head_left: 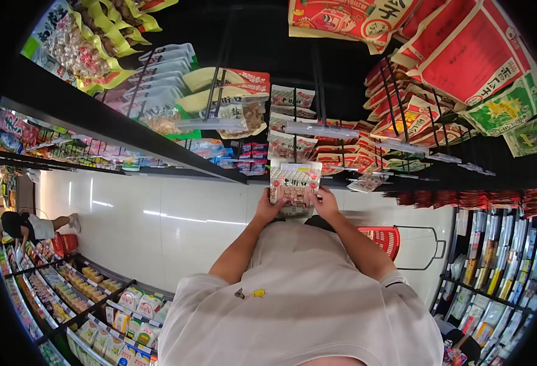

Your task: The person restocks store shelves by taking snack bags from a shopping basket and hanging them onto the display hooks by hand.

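Observation:
Both hands grip a snack packet, held in front of my body at the shelf's lower edge. Pale with dark printed characters, it has small round pieces pictured on its lower part. My left hand closes on the left lower side, thumb across the front. On the right side my right hand pinches the edge. Similar packets hang on a hook just beyond the held one. Fingers behind the packet are hidden.
Hooks ahead carry red bags and clear nut bags. A red shopping basket with a long handle stands on the floor to my right. Stocked shelves line the lower left. Another person bends by shelves at far left.

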`<state>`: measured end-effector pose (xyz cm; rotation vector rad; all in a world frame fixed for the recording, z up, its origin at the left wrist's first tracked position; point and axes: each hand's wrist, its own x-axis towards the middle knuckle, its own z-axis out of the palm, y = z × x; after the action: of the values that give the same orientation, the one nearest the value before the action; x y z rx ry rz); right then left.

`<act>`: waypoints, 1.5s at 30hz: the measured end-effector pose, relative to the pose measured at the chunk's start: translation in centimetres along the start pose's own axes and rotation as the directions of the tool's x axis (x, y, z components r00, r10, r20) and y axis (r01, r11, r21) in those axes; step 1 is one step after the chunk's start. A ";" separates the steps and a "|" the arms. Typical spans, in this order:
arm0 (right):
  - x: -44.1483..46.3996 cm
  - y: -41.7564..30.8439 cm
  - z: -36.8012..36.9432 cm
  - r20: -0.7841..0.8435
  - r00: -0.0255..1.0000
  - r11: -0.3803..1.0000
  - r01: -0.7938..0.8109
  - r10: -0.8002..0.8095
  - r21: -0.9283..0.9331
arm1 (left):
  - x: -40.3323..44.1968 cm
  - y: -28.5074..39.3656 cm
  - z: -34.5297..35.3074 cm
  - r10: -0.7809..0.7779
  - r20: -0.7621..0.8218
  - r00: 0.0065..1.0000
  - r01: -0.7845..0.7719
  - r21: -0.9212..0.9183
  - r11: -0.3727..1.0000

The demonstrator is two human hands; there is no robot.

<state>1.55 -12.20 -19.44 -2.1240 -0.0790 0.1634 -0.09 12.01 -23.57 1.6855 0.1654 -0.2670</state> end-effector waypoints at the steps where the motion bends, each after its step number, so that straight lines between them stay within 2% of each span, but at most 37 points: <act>1: -0.1 0.0 0.1 -0.027 0.999 1.000 0.021 -0.021 0.003 | 0.2 0.2 0.0 0.034 0.006 0.999 -0.034 0.005 0.999; 2: -0.3 0.2 0.4 -0.053 0.998 0.999 0.042 -0.042 0.006 | 0.1 0.3 -0.1 0.002 0.007 1.000 -0.002 0.055 0.998; 4: -0.2 -0.1 0.8 -0.114 0.989 0.995 0.097 -0.096 0.009 | 0.6 -0.1 0.2 0.006 -0.013 1.000 -0.006 0.004 1.000; 7: 0.5 -1.3 0.8 -0.085 0.996 0.999 -0.033 0.036 0.033 | 1.3 -0.7 0.0 -0.035 -0.016 0.999 0.034 -0.037 0.999; 8: 0.9 -0.2 1.2 -0.092 0.996 1.000 0.010 -0.010 -0.006 | 1.5 -0.9 0.0 -0.053 -0.018 0.998 0.052 -0.046 0.998; 11: 1.9 0.4 1.3 -0.113 0.991 0.997 0.070 -0.075 -0.043 | 2.0 -0.4 0.0 0.046 -0.075 0.996 -0.050 -0.056 0.997; 14: 2.3 0.5 1.8 -0.129 0.992 0.999 -0.008 0.012 0.031 | 2.3 -0.4 -0.3 0.032 -0.076 0.997 -0.033 -0.019 0.999; 17: 2.6 0.7 2.0 -0.112 0.990 0.996 -0.086 0.085 -0.008 | 2.5 1.1 -0.6 -0.045 -0.082 0.996 0.050 0.068 0.996; 20: 2.6 0.8 2.3 -0.110 0.991 0.997 -0.082 0.080 -0.011 | 3.4 -2.6 -0.6 0.000 -0.061 0.998 0.001 0.026 1.000; 21: 2.5 0.9 2.3 -0.111 0.990 0.996 -0.087 0.086 -0.007 | 3.4 -2.4 -0.6 0.005 -0.059 0.998 -0.004 0.012 1.000; 22: 2.5 0.9 2.4 -0.114 0.990 0.996 -0.084 0.084 0.003 | 3.1 -2.2 -0.8 -0.030 -0.060 0.998 0.035 0.076 0.996; 25: 2.3 1.1 2.7 -0.129 0.987 0.995 -0.089 0.093 0.034 | 2.9 -1.7 -0.6 -0.005 -0.052 0.999 0.006 0.019 1.000; 28: 2.5 0.9 2.5 -0.133 0.987 0.995 -0.096 0.095 -0.005 | 3.3 -1.3 -1.1 -0.062 -0.032 0.998 0.065 0.120 0.991; 31: 2.8 0.2 1.9 -0.086 0.980 0.983 -0.175 0.179 0.049 | 3.8 -0.5 -1.5 -0.094 0.002 0.996 0.093 0.132 0.987; 39: 2.7 0.7 3.0 -0.103 0.961 0.967 -0.254 0.256 0.030 | 4.1 -0.7 -2.0 -0.095 0.027 0.995 0.087 0.209 0.974; 41: 2.9 0.1 3.2 -0.106 0.956 0.962 -0.268 0.273 0.060 | 3.3 1.4 -2.0 -0.105 0.023 0.994 0.101 0.137 0.985; 43: 2.6 -1.9 2.6 -0.082 0.951 0.948 -0.283 0.297 0.149 | 3.5 0.2 -2.1 -0.107 0.016 0.994 0.106 0.079 0.991; 45: 2.7 -2.2 2.5 -0.088 0.947 0.946 -0.299 0.310 0.124 | 3.9 -0.9 -1.9 -0.113 0.009 0.994 0.113 0.051 0.992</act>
<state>3.86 -8.63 -19.15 -2.0209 0.3173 0.2316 3.61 13.87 -25.28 1.7271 0.2471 -0.3690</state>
